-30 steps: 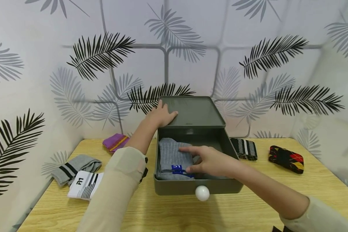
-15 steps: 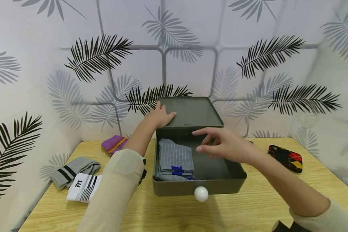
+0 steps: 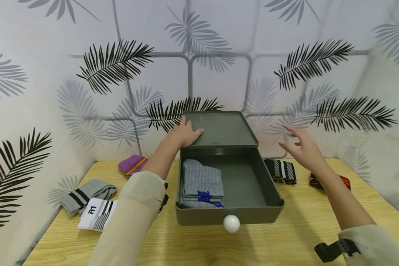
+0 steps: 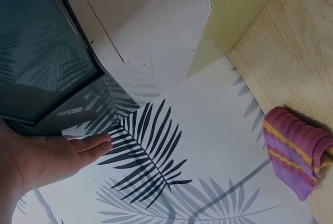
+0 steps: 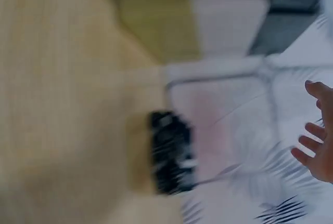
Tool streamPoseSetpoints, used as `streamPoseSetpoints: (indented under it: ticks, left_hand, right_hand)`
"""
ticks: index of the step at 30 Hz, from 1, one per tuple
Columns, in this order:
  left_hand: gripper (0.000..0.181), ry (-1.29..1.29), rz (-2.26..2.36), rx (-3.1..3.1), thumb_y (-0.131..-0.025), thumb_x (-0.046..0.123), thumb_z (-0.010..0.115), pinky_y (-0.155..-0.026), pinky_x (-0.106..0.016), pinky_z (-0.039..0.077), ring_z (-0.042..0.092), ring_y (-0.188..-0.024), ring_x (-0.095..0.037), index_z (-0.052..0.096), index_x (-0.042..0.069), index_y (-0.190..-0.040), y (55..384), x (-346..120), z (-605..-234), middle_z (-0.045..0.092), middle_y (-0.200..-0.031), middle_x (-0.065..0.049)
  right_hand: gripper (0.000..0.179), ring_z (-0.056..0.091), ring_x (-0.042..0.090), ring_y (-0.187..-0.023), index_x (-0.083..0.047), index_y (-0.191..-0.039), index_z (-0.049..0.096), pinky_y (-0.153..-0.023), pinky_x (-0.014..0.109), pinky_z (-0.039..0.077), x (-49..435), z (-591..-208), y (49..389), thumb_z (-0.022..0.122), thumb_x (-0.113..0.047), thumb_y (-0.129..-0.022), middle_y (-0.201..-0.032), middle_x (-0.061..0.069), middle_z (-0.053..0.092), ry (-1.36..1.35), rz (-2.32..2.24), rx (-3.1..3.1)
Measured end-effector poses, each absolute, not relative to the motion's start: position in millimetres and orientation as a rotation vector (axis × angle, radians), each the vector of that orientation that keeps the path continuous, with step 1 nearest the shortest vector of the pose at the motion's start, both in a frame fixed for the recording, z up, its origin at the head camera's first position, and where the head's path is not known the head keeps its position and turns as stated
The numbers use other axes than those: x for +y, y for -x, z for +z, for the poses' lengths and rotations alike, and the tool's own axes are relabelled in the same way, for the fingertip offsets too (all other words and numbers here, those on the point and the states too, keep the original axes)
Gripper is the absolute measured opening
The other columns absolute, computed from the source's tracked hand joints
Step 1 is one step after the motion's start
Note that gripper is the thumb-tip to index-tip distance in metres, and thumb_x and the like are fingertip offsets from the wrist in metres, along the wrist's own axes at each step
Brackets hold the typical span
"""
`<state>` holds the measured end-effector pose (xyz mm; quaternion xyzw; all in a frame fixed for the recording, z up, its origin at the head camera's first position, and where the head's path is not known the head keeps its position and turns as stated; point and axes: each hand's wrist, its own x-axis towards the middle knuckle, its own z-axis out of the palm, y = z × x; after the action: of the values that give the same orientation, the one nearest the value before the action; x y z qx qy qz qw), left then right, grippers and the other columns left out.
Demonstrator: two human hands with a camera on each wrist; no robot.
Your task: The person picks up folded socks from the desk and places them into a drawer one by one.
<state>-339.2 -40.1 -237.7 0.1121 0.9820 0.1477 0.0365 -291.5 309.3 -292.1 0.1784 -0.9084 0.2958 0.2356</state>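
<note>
A dark grey box [image 3: 249, 214] with a white round knob [image 3: 231, 223] stands on the table. Its raised lid [image 3: 222, 129] leans back, and my left hand [image 3: 184, 135] rests on the lid's left side with fingers extended. Folded grey striped socks [image 3: 203, 181] with blue labels lie in the left part of the box. My right hand [image 3: 304, 147] is in the air to the right of the lid, fingers spread and holding nothing. Below it are folded black-and-white socks [image 3: 280, 171] and, partly hidden by the forearm, red-and-black socks [image 3: 345, 181].
Left of the box lie purple socks with yellow stripes [image 3: 132, 165], grey socks with black stripes [image 3: 88, 195] and white socks with dark stripes [image 3: 98, 214]. A leaf-patterned wall [image 3: 219, 81] rises behind the wooden table [image 3: 193, 247].
My right hand has left the grey socks in the box, risen and moved right past the box's side. The left hand has stayed on the lid.
</note>
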Motion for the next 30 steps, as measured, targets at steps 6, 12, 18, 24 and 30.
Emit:
streamPoseSetpoints:
  ticks: [6,12,18,24,30]
  left_hand:
    - [0.069,-0.358,0.444,3.014,-0.098,0.051,0.027,-0.107,-0.046,0.016,0.01,-0.135,-0.036,0.012,0.005,-0.147,339.5,-34.5,-239.6,-0.005,-0.152,-0.013]
    - [0.069,-0.367,0.426,3.031,-0.098,0.05,0.027,-0.107,-0.046,0.017,0.012,-0.135,-0.037,0.014,0.004,-0.147,340.8,-31.1,-242.1,-0.004,-0.152,-0.014]
    - [0.069,-0.374,0.416,3.034,-0.097,0.051,0.026,-0.107,-0.046,0.017,0.012,-0.135,-0.037,0.014,0.004,-0.147,341.3,-31.4,-242.8,-0.004,-0.152,-0.014]
    - [0.07,-0.363,0.423,3.028,-0.097,0.051,0.026,-0.107,-0.046,0.016,0.01,-0.135,-0.036,0.013,0.004,-0.147,341.6,-37.3,-240.9,-0.004,-0.152,-0.014]
    - [0.069,-0.342,0.443,3.023,-0.098,0.051,0.026,-0.107,-0.047,0.015,0.01,-0.135,-0.036,0.012,0.005,-0.148,342.9,-41.3,-239.1,-0.005,-0.152,-0.014]
  right_hand:
    - [0.069,0.014,0.057,-0.124,-0.003,-0.142,0.03,-0.091,0.071,0.017,340.9,-366.9,315.4,0.055,-0.042,-0.091,-0.142,0.035,0.015,-0.436,0.477,-2.813]
    - [0.065,0.013,0.058,-0.123,-0.002,-0.141,0.031,-0.093,0.068,0.021,351.3,-410.6,322.6,0.05,-0.041,-0.093,-0.14,0.036,0.016,-0.412,0.335,-3.013]
    - [0.075,0.016,0.057,-0.123,-0.006,-0.144,0.022,-0.083,0.069,0.032,345.3,-424.7,318.8,0.048,-0.05,-0.091,-0.141,0.036,0.014,-0.348,0.28,-3.064]
    - [0.081,0.03,0.057,-0.113,-0.001,-0.144,0.024,-0.073,0.061,0.042,315.2,-401.3,308.1,0.048,-0.055,-0.088,-0.133,0.04,0.024,-0.262,0.1,-3.221]
    - [0.078,0.033,0.058,-0.112,0.006,-0.138,0.033,-0.08,0.063,0.038,303.7,-372.8,304.6,0.051,-0.051,-0.089,-0.123,0.043,0.035,-0.376,0.221,-3.39]
